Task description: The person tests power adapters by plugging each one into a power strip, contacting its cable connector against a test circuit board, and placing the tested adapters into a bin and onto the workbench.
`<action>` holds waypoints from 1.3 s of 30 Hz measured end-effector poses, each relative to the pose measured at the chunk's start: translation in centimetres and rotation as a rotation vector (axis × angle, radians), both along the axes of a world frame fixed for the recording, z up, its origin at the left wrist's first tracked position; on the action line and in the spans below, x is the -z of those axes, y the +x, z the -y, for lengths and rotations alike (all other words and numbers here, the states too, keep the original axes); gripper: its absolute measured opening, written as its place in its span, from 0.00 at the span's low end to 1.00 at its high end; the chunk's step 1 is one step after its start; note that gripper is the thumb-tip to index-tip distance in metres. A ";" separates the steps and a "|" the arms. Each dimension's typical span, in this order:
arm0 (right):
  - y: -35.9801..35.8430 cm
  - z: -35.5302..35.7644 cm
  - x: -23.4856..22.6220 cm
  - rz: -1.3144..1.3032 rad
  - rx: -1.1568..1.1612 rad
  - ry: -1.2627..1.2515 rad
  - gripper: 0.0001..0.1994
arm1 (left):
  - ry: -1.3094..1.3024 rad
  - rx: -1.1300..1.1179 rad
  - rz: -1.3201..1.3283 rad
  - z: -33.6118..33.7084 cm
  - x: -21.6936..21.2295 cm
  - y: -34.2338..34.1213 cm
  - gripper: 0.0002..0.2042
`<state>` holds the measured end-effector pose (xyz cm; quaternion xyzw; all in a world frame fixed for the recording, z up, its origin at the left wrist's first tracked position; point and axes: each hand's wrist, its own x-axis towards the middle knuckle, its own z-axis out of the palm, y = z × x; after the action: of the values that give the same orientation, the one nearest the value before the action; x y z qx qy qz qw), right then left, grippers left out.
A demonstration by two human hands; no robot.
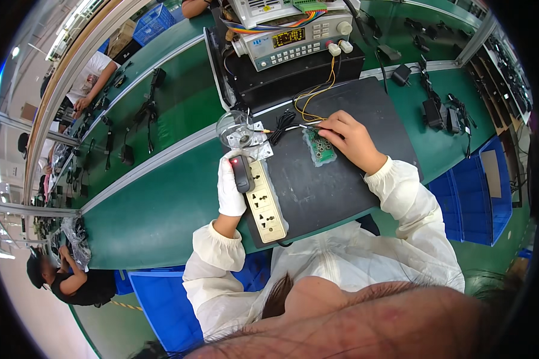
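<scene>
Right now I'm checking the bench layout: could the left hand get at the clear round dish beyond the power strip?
Probably yes. The left hand, in a white glove, rests on the black adapter plugged into the power strip. The clear round dish lies just beyond it, with nothing standing between them on the black mat.

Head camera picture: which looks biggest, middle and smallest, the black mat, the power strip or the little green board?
Largest to smallest as they look in this view:
1. Black mat
2. Power strip
3. Green board, partly hidden under the right hand
</scene>
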<state>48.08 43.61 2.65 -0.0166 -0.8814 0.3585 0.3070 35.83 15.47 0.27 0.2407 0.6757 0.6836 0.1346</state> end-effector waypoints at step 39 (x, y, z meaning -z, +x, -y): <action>-1.1 1.1 0.3 -0.243 -0.061 -0.250 0.07 | -0.211 -0.224 -0.642 -0.3 -0.3 1.8 0.26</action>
<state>46.99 42.48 2.31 0.0153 -0.7865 0.4739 0.3957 37.66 15.82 0.53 0.3525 0.7727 0.5100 -0.1363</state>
